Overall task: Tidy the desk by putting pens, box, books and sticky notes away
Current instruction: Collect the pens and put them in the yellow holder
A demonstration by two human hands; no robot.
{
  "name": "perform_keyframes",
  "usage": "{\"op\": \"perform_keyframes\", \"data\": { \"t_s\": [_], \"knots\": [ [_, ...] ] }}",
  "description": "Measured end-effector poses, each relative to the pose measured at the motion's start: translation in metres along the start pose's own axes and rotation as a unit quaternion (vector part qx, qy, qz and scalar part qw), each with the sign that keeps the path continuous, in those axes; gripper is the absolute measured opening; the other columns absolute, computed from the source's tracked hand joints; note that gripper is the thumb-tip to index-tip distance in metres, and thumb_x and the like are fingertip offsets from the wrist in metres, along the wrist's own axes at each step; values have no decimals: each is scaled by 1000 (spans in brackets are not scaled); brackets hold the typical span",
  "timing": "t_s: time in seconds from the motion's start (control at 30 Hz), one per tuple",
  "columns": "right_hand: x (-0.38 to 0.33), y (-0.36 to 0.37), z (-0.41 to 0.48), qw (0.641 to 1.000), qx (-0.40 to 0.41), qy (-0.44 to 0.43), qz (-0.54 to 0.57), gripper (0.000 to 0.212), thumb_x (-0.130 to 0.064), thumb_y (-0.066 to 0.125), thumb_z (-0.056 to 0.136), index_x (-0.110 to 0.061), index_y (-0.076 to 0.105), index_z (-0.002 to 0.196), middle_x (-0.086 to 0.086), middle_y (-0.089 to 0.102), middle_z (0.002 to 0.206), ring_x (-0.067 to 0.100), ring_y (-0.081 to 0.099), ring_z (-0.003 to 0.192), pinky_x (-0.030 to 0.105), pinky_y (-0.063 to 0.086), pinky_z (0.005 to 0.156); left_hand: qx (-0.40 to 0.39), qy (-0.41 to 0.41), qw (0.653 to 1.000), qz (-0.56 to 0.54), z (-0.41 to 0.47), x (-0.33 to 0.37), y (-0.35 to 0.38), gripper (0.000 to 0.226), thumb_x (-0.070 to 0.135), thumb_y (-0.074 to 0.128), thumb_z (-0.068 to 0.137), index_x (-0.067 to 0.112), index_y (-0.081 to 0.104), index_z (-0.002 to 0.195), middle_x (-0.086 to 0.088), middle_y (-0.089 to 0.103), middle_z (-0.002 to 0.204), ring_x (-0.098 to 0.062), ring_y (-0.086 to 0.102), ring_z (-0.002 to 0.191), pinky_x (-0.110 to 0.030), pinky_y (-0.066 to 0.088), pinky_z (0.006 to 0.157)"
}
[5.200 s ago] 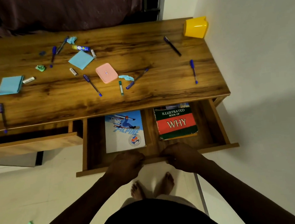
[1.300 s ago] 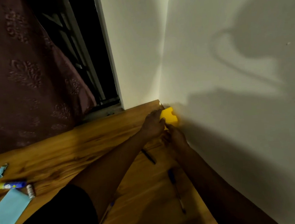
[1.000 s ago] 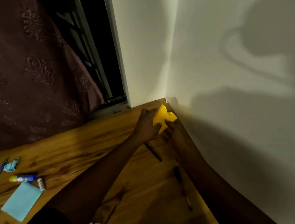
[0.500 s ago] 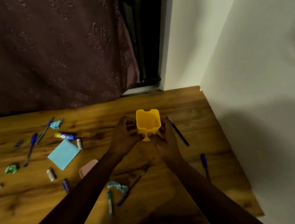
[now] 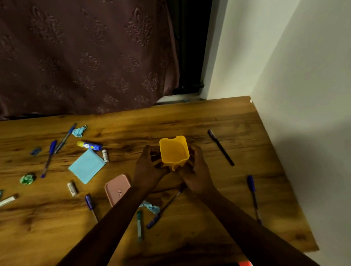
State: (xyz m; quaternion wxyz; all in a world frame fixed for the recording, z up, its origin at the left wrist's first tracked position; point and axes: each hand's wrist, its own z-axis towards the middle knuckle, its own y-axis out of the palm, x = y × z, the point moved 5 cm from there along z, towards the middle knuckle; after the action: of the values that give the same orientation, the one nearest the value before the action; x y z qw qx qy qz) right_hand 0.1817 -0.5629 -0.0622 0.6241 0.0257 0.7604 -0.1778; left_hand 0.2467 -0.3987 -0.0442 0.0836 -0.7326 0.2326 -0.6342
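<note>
**Observer:** Head view. Your left hand (image 5: 150,169) and right hand (image 5: 194,169) both curl round the lower part of the yellow pen holder (image 5: 174,152). It is upright, mouth open, over the desk (image 5: 201,243) right of centre. Whether its base touches the wood, I cannot tell.

**Operator:** Step?

**Observer:** Judged: staging the holder; no pens in it yet. Next you'd free one hand and take a near pen: the black pen (image 5: 221,147) just right of it, or the blue pen (image 5: 168,205) under your right wrist. The pink box (image 5: 117,188) and blue sticky notes (image 5: 86,166) lie to the left, not put away.

**Operator:** Any writing?

**Observer:** Dark mark on the pink box lid, glue stick (image 5: 89,145) label: both too blurred to read.
</note>
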Motion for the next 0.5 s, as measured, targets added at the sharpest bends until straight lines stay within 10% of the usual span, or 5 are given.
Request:
{"op": "perform_keyframes", "data": {
  "t_s": [0.27,0.5],
  "knots": [
    [11,-53,14,986,44,-16,-161,65,-7,72,83,-22,50,143,-2,56,136,18,59,121,39,56,96,-56,-6,986,155,-26,-3,-8,39,11,82,75,23,62,106,12,65,98,-4,65,81,-18,47,63],
    [14,-114,44,935,83,28,-345,47,-22,67,87,-12,55,132,10,50,129,32,52,121,43,51,95,-178,22,937,299,-47,-13,17,22,42,75,82,21,69,88,3,66,89,-13,63,81,-37,56,73]
  ]
}}
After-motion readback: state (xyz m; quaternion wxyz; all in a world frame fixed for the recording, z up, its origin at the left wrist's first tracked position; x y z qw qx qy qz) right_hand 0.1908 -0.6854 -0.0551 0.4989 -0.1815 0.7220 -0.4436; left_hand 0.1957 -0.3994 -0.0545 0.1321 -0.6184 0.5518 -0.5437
